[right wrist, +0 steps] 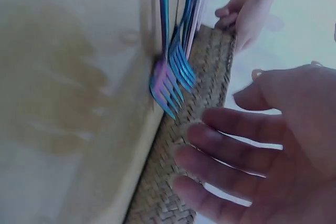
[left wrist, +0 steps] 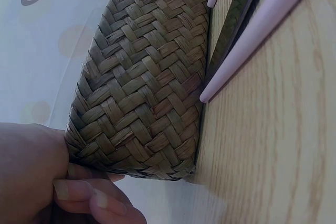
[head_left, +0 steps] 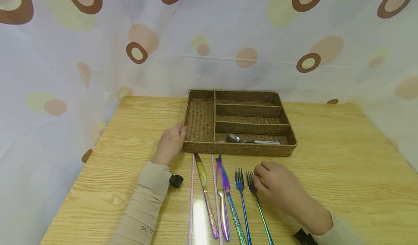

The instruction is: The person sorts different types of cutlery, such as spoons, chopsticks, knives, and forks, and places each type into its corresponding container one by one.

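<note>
At the left front corner of a brown woven cutlery tray (head_left: 240, 149), my left hand (head_left: 170, 143) holds the side wall; in the left wrist view curled fingertips (left wrist: 107, 203) show beside the corner. My right hand (head_left: 281, 187) hovers near the tines of the right-hand fork (head_left: 259, 205). In the right wrist view its fingers are spread and slightly bent, with nothing in them. Left of that fork lies another, a blue fork (head_left: 242, 196). A spoon (head_left: 234, 138) with a white-marked handle rests in the tray's front right compartment.
Three iridescent knives, including the leftmost knife (head_left: 206, 196), lie in front of the tray. Two pink sticks (head_left: 191, 201) lie among them. The wooden table (head_left: 330, 158) meets a patterned curtain (head_left: 228, 31) behind the tray.
</note>
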### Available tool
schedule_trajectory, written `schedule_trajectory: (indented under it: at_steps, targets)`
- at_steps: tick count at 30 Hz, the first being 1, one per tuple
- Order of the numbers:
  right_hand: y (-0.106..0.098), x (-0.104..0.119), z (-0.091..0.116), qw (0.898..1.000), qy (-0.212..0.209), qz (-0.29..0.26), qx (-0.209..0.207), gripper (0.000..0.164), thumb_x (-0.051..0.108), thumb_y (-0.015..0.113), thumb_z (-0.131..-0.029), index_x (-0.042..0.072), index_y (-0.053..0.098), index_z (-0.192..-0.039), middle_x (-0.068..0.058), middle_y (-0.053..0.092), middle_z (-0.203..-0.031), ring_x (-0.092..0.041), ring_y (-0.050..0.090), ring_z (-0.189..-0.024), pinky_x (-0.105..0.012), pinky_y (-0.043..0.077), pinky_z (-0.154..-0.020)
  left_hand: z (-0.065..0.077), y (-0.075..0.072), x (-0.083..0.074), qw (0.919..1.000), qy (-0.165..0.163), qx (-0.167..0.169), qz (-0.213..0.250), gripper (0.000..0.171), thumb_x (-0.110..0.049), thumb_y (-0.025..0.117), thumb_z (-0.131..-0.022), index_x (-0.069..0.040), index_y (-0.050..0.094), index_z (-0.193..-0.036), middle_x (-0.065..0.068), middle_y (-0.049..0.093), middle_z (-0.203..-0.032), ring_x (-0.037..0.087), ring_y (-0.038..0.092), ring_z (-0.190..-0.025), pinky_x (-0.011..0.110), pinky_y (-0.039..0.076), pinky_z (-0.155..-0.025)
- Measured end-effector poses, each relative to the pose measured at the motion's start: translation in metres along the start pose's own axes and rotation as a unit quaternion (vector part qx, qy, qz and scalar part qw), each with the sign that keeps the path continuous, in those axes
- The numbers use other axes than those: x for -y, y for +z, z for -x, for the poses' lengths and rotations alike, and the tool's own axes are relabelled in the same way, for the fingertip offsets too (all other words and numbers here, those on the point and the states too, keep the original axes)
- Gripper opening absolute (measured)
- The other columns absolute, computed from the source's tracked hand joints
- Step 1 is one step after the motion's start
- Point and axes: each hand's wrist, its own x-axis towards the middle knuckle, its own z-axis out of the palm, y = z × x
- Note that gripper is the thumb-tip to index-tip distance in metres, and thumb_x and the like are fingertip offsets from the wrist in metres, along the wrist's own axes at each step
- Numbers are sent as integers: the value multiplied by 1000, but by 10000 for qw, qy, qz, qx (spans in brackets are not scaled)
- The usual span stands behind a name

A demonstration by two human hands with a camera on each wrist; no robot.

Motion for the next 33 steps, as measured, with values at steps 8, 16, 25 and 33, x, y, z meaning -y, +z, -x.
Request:
schedule_trajectory:
  at_steps: [8, 16, 25, 33]
  targets:
    - [2, 22, 32, 9876, 964, -332, 1197, 29, 29, 61, -86, 26, 45, -62, 13, 35, -60, -2, 31, -49, -22, 32, -41, 1, -2, 2, 9999, 9, 7, 114, 44, -26, 33, -102, 1, 37, -136, 4, 42, -52, 14, 33, -39, 30, 36, -39]
    - [3, 30, 43, 9766, 1197, -513, 1711, 33, 28, 60, -86, 25, 38, -61, 13, 33, -57, -3, 30, -47, -23, 30, -40, 2, -3, 4, 9999, -12, 14, 104, 44, -27, 33, -102, 1, 35, -136, 5, 44, -52, 14, 33, -39, 31, 37, -41]
    - [2, 34, 41, 9710, 1444, -510, 1838, 29, 16, 55, -78, 23, 38, -56, 10, 35, -54, -5, 30, -46, -24, 29, -38, 1, 0, 5, 10000, -14, 1, 21, 43, -27, 32, -102, 1, 37, -135, 5, 45, -54, 14, 34, -41, 31, 37, -43]
    - [-1, 38, 37, 9555, 1773, -295, 2339, 23, 19, 58, -73, 19, 42, -56, 6, 41, -57, -12, 37, -50, -34, 34, -44, 0, 0, 0, 10000, 29, -34, -18, 43, -26, 34, -102, 2, 39, -134, 6, 47, -59, 15, 37, -44, 31, 37, -44]
